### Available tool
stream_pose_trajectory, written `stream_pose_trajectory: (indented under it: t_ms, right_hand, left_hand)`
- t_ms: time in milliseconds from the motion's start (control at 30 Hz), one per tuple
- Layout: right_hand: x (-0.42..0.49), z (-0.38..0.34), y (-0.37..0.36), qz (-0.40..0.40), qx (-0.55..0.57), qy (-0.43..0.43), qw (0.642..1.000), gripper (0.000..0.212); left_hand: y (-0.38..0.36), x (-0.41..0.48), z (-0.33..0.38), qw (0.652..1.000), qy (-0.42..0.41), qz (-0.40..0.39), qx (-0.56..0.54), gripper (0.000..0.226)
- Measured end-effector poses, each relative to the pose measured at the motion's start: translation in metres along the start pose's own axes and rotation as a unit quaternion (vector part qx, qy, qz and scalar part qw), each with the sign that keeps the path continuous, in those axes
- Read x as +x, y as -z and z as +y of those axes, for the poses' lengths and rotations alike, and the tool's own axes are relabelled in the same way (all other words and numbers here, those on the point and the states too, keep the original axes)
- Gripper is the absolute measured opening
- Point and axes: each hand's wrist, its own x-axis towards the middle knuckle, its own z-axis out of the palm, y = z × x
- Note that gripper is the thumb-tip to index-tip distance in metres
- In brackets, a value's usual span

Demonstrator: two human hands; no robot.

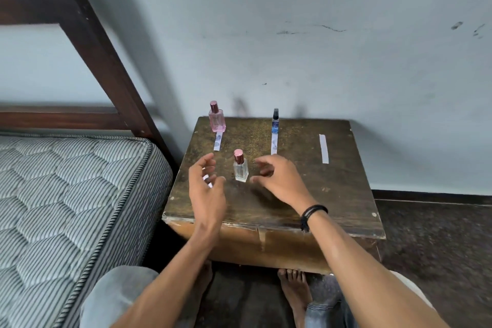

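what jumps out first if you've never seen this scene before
Two hands, the left hand and the right hand, flank a small clear bottle with a pink cap, which stands upright near the front of a worn wooden table. Neither hand grips it. Further back, a pink bottle and a slim blue bottle stand behind the left strip and the middle strip of paper. A third strip lies alone on the right.
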Motion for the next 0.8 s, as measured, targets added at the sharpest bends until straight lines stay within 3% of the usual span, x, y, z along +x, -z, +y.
stream_pose_trajectory:
  t_ms: [100,267,500,800]
  right_hand:
    - [0.002,-0.005,-0.013,0.0,-0.001,0.009,1.0,0.053]
    - [0.006,-0.007,-0.021,0.012,-0.015,0.023,1.0,0.039]
    - [0.007,-0.004,-0.013,-0.001,0.007,0.02,1.0,0.031]
    - [0.007,0.021,0.041,0.08,0.013,-0.009,0.997,0.028]
  left_hand:
    - [-0.002,0.008,-0.007,0.997,0.042,-0.05,0.031,0.051]
    - [-0.008,0.013,-0.012,0.99,0.054,-0.105,0.078,0.042]
    - [-0.012,0.012,-0.014,0.99,0.027,-0.13,0.058,0.037]
    - [-0.068,0.001,0.001,0.974,-0.037,-0.221,0.023,0.05]
